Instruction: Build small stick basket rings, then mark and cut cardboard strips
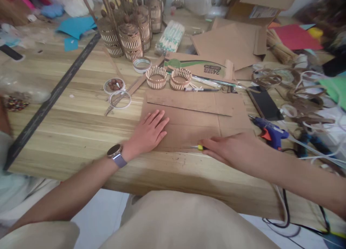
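Note:
My left hand (148,133) lies flat with fingers spread on the left side of a brown cardboard sheet (186,128). In my right hand (235,150) is a utility knife (200,147) with a yellow tip end; its thin blade points left, near the sheet's front edge. Whether the blade touches the cardboard I cannot tell. A narrow cardboard strip (186,103) rests on the far part of the sheet. Just beyond it stand two small round baskets (156,84) made of short pale sticks.
A blue glue gun (273,132) and a black phone (266,103) lie to the right, among cables. Stick-walled lantern-like models (131,41) stand at the back left. Tape rolls (119,99) sit left of the sheet. A cardboard box (259,4) stands behind flat cardboard pieces (227,41).

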The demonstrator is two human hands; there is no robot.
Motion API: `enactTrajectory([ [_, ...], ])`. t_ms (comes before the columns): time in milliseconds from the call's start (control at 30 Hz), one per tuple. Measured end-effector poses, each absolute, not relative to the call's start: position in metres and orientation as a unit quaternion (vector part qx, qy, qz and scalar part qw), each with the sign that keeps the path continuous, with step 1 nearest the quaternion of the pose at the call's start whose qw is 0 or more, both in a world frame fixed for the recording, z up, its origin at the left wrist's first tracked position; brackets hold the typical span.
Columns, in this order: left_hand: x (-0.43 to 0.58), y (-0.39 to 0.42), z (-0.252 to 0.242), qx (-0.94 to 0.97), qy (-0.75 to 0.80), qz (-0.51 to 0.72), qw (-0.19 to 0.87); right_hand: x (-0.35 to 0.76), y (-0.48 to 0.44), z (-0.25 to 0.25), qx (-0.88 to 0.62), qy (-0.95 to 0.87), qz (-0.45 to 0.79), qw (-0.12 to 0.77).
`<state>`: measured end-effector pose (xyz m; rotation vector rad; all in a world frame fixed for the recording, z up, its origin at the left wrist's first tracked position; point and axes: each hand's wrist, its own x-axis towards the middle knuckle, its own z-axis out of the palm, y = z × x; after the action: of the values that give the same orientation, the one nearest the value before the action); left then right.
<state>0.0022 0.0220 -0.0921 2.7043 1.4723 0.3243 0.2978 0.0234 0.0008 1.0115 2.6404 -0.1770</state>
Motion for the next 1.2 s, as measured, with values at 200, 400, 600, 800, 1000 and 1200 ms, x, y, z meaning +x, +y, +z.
enactTrajectory([
  [200, 0.001, 0.022, -0.094, 0.874, 0.47, 0.118, 0.028, 0.239, 0.021, 0.0, 0.326, 0.916, -0.066, 0.223],
  [400, 0.001, 0.021, -0.095, 0.874, 0.47, 0.119, 0.028, 0.233, 0.025, -0.003, 0.309, 0.919, -0.046, 0.241],
  [600, 0.002, 0.021, -0.093, 0.874, 0.472, 0.113, 0.025, 0.221, 0.021, 0.006, 0.283, 0.92, -0.016, 0.27],
  [800, 0.001, 0.021, -0.093, 0.878, 0.466, 0.11, 0.021, 0.217, 0.017, 0.01, 0.267, 0.925, 0.011, 0.269],
  [1000, -0.001, 0.022, -0.092, 0.88, 0.464, 0.102, 0.018, 0.245, 0.019, 0.009, 0.275, 0.924, 0.023, 0.264],
  [1200, 0.0, 0.021, -0.093, 0.88, 0.462, 0.106, 0.021, 0.291, 0.019, 0.011, 0.309, 0.909, 0.015, 0.278],
])
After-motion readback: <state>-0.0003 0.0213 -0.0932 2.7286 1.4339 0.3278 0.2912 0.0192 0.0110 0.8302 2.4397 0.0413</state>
